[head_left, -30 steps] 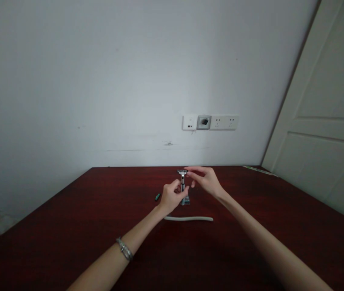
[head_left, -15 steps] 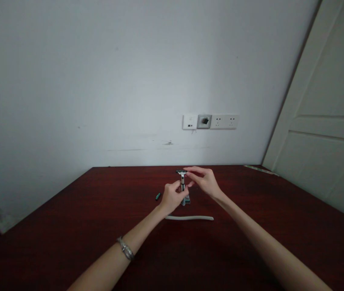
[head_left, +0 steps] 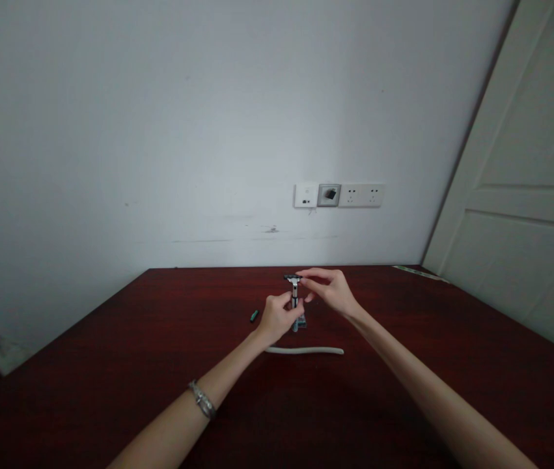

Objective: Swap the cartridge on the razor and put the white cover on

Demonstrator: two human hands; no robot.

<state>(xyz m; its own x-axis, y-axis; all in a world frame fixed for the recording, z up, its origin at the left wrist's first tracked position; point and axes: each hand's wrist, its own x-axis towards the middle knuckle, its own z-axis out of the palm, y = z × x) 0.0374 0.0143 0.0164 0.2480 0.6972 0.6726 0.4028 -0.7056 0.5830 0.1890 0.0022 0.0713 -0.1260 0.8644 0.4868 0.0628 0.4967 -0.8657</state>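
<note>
A razor [head_left: 295,286] with a silver-and-black handle is held upright above the table, its dark head at the top. My left hand [head_left: 278,318] is closed round the lower handle, thumb and fingers pinching it. With thumb and index finger, my right hand [head_left: 331,291] pinches the right end of the razor's head. Behind the handle's lower end, a small clear-and-grey pack [head_left: 303,322] is partly hidden. A small green-and-black piece [head_left: 254,316] lies on the table left of my left hand.
A pale curved strip or tube [head_left: 306,350] lies nearer me on the dark red table [head_left: 183,312], its left end partly behind my left wrist. A flat pale strip [head_left: 420,273] lies at the far right edge. Behind stand a white wall with sockets [head_left: 360,195] and a door [head_left: 525,195].
Almost nothing differs. Both hands keep their hold on the razor, and the lower fingers of my right hand have shifted slightly.
</note>
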